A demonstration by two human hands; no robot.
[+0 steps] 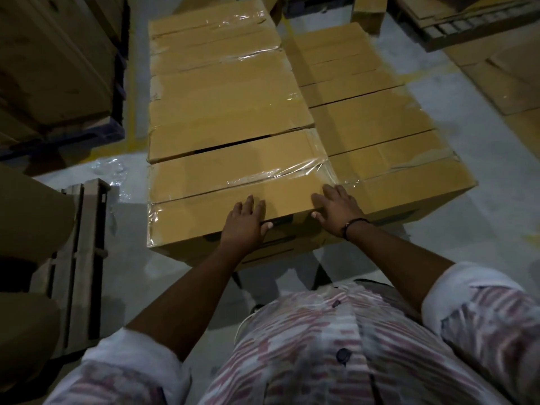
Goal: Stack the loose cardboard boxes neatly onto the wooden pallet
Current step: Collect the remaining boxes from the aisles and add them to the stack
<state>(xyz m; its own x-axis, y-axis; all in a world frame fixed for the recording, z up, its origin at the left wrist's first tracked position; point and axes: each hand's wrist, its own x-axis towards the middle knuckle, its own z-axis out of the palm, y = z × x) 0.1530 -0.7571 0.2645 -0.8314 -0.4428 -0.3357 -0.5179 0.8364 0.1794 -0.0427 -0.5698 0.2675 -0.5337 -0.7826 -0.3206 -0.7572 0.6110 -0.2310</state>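
Observation:
A taped cardboard box [222, 185] lies nearest me at the front of the taller left stack. My left hand [244, 222] rests flat on its near top edge, fingers straight and thumb over the front face. My right hand [336, 209] lies flat on the box's near right corner, fingers spread. Behind it sit two more boxes [225, 103] of the same row. A lower row of boxes [380, 133] stands on the right. The pallet beneath the stack is hidden.
A bare wooden pallet [79, 258] lies on the floor at left. Stacked cartons [55, 59] rise at the far left. Flattened cardboard [502, 77] covers the floor at right. Crumpled plastic film [108, 168] lies by the stack. Grey floor shows around my feet.

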